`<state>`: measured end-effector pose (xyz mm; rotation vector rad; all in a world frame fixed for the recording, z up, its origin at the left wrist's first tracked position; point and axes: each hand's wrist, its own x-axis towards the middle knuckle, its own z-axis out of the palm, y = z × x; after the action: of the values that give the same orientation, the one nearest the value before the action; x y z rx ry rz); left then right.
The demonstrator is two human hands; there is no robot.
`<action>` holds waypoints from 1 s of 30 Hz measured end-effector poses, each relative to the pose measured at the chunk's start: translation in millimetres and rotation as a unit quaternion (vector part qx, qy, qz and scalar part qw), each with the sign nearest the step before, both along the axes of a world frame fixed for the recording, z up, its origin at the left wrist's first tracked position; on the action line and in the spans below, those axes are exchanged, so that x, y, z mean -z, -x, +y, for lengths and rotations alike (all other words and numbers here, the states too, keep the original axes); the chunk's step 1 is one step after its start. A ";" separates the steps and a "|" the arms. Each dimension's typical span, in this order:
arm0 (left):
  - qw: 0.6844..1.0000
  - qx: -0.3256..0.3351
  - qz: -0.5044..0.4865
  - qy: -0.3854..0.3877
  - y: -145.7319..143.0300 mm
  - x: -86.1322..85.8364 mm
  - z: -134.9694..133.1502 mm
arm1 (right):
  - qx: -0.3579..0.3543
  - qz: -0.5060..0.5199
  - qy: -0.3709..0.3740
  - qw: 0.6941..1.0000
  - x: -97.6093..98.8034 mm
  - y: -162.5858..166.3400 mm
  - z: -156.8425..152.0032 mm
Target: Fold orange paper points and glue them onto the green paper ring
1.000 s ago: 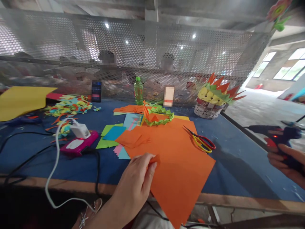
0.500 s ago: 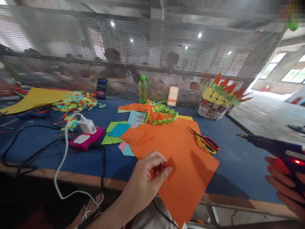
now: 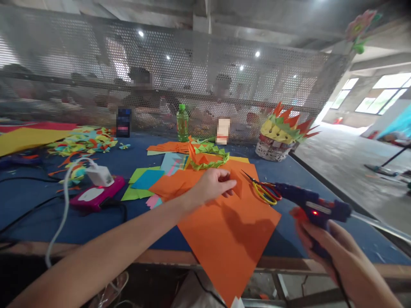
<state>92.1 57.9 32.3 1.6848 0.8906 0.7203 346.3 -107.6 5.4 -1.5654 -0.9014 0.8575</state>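
Note:
My left hand pinches a small orange folded paper piece over a large orange sheet. My right hand grips a dark blue glue gun with a lit red light, its nozzle pointing left. The nozzle tip overlaps the handles of the scissors, which lie at the right edge of the sheet; I cannot tell how far above them it is. Just beyond my left hand sits a ring of folded green paper with orange points at its left side.
Green and blue paper squares lie left of the sheet. A magenta power strip with a white plug and cables is further left, near a pile of paper scraps. Behind stand a green bottle and a folded-paper basket.
My left hand has moved forward and slightly right with the orange piece. My right hand has brought the glue gun left, toward the scissors. The view has shifted to the right.

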 end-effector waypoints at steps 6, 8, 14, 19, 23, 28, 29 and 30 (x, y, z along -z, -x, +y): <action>0.999 -0.007 0.003 0.036 -4.7 13.0 10.9 | -0.068 -0.052 -0.049 0.995 8.2 29.1 13.5; 0.999 -0.016 0.001 0.035 -2.6 15.4 8.5 | -0.080 -0.071 -0.059 0.992 9.5 36.8 17.4; 0.998 -0.052 0.013 0.016 4.6 16.4 4.8 | -0.125 -0.093 -0.060 0.986 18.5 48.7 29.7; 0.998 -0.055 0.024 -0.008 7.5 18.5 0.7 | -0.138 -0.116 -0.035 0.983 30.0 46.2 31.6; 0.997 -0.062 0.025 -0.035 8.0 19.2 -3.9 | -0.151 -0.136 -0.019 0.979 35.8 40.5 30.8; 0.995 -0.075 0.024 -0.062 8.7 19.8 -5.9 | -0.169 -0.147 -0.013 0.974 40.6 36.6 31.2; 0.995 -0.076 0.024 -0.065 8.9 20.1 -5.7 | -0.170 -0.148 -0.011 0.974 41.2 36.5 31.1; 0.995 -0.076 0.024 -0.068 9.1 20.3 -5.4 | -0.170 -0.149 -0.010 0.974 41.7 36.7 30.7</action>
<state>83.0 52.5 12.0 1.7740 1.0306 0.8627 309.6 -76.9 -36.3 -1.5709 -1.4212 0.8578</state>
